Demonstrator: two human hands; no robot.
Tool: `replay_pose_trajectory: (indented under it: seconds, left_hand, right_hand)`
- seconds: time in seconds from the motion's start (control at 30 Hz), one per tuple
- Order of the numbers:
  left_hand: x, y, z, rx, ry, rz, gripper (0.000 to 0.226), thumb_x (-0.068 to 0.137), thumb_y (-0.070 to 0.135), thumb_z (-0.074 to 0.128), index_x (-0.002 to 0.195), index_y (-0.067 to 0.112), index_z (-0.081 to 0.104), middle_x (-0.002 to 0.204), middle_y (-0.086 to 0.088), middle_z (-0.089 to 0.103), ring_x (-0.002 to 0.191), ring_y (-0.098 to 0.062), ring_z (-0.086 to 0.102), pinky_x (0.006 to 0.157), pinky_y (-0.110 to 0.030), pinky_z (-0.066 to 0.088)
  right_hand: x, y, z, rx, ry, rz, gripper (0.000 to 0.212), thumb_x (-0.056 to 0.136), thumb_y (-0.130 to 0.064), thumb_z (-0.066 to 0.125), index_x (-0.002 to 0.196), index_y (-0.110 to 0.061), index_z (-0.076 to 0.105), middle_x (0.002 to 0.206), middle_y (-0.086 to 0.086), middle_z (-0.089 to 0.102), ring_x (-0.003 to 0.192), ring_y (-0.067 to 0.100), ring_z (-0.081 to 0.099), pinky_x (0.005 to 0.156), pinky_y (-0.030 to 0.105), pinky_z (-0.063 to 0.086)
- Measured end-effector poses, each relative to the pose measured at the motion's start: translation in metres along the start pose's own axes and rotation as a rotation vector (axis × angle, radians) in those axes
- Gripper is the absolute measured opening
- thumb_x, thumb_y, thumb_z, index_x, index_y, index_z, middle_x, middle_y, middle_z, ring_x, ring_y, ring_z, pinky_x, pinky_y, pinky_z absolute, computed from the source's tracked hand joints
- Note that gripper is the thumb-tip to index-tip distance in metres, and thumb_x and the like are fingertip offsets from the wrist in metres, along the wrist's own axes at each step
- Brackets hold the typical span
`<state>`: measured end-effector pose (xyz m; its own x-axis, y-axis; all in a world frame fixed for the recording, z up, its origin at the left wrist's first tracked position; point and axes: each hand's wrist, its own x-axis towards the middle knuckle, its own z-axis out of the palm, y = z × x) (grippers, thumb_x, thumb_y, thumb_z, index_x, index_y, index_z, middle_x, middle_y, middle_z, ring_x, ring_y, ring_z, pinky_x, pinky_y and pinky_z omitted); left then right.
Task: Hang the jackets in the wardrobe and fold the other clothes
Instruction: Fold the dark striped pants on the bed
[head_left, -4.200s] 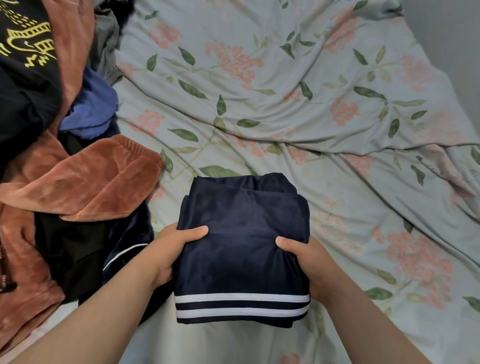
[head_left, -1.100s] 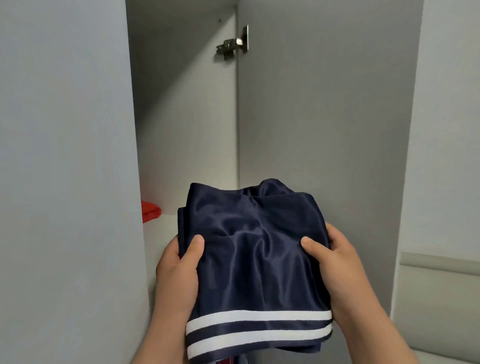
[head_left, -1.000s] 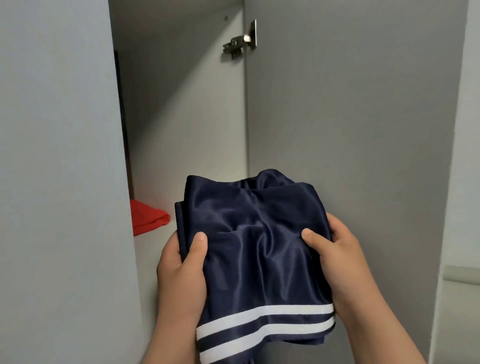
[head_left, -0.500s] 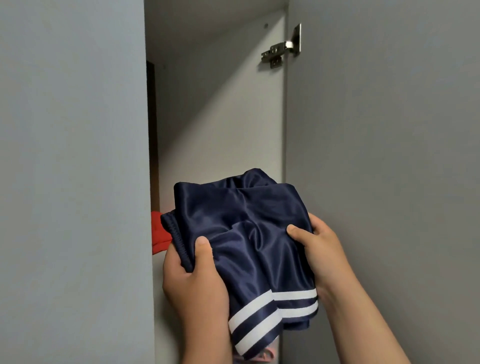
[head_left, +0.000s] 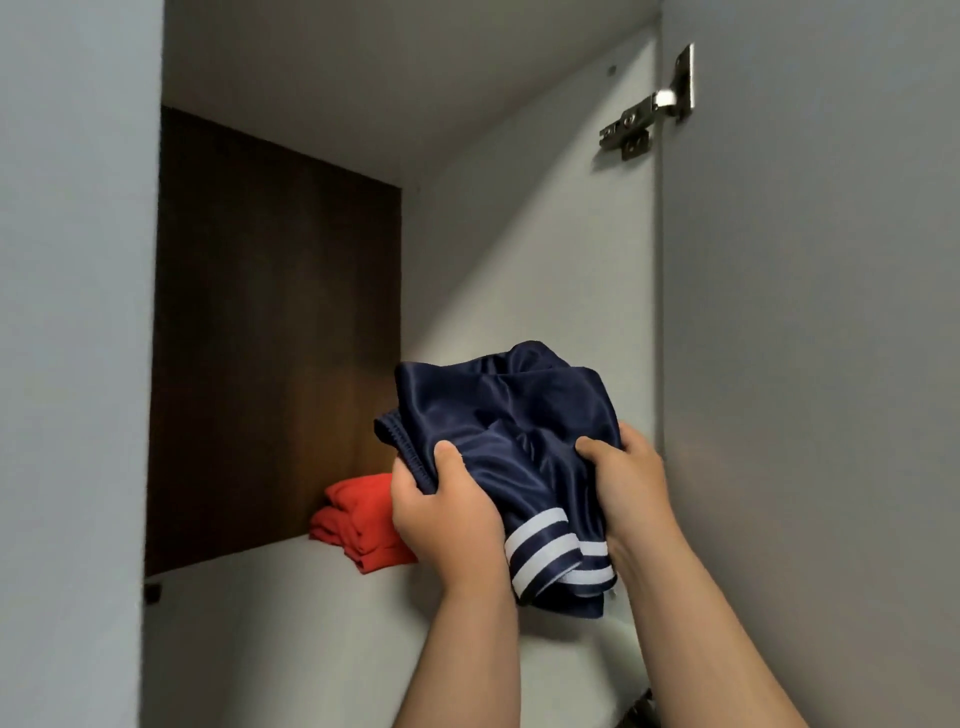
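Grey wardrobe compartment (head_left: 519, 234), open. A folded orange-red garment (head_left: 358, 519) lies on the pale shelf (head_left: 270, 623) just left of the left hand (head_left: 441, 519). The left hand and right hand (head_left: 628, 488) each grip a side of the folded navy satin shorts with white stripes (head_left: 509, 415), thumbs on top. The shorts are held above the shelf, likely gripped at both sides so the fold survives placing.

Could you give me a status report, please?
Left hand and right hand both grip folded navy satin shorts with white stripes. Shorts held at white wardrobe shelf. Folded red garment lies there, left side; path looks open.
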<state>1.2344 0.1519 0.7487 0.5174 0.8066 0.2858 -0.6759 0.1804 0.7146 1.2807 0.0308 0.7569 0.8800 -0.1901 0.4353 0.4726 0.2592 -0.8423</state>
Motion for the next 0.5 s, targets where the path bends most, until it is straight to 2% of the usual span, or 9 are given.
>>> replay_pose_trajectory:
  seconds: [0.13,0.23,0.37,0.43,0.5]
  left_hand:
    - [0.033,-0.018,0.026,0.02,0.065,0.029,0.026,0.095,0.025,0.06,0.12,0.02,0.066,0.109,0.007,0.07,0.099,-0.013,0.065,0.088,-0.032,0.051]
    - [0.064,-0.028,0.034,0.031,0.107,0.036,0.027,0.094,0.025,0.061,0.12,0.02,0.066,0.111,0.005,0.07,0.101,-0.018,0.065,0.089,-0.036,0.051]
    - [0.089,-0.054,0.042,0.058,0.222,-0.03,0.039,0.088,0.022,0.062,0.127,0.022,0.061,0.115,0.001,0.067,0.098,-0.025,0.064,0.084,-0.036,0.049]
    - [0.099,-0.068,0.044,0.084,0.252,-0.111,0.044,0.083,0.019,0.064,0.126,0.02,0.059,0.112,-0.004,0.067,0.086,-0.025,0.062,0.079,-0.035,0.048]
    - [0.111,-0.077,0.041,0.178,0.282,-0.148,0.044,0.082,0.016,0.066,0.126,0.014,0.058,0.113,-0.011,0.067,0.082,-0.026,0.057,0.078,-0.034,0.045]
  right_hand:
    - [0.038,0.012,0.032,0.006,-0.024,-0.015,0.018,0.077,-0.009,0.056,0.065,-0.022,0.06,0.067,0.002,0.059,0.061,0.02,0.054,0.058,0.035,0.047]
    - [0.061,0.021,0.053,0.045,-0.077,-0.007,0.019,0.079,-0.008,0.055,0.066,-0.021,0.061,0.066,0.003,0.059,0.058,0.019,0.054,0.056,0.033,0.046]
    - [0.085,0.036,0.081,-0.035,-0.211,-0.061,0.017,0.066,-0.009,0.046,0.058,-0.024,0.042,0.057,-0.001,0.041,0.053,0.017,0.036,0.048,0.025,0.032]
    - [0.095,0.044,0.094,-0.15,-0.293,-0.111,0.015,0.064,-0.009,0.044,0.063,-0.021,0.053,0.057,-0.001,0.052,0.052,0.016,0.045,0.047,0.024,0.038]
    - [0.103,0.059,0.105,-0.251,-0.361,-0.149,0.031,0.07,-0.003,0.044,0.079,-0.023,0.066,0.068,0.001,0.066,0.057,0.011,0.058,0.051,0.022,0.045]
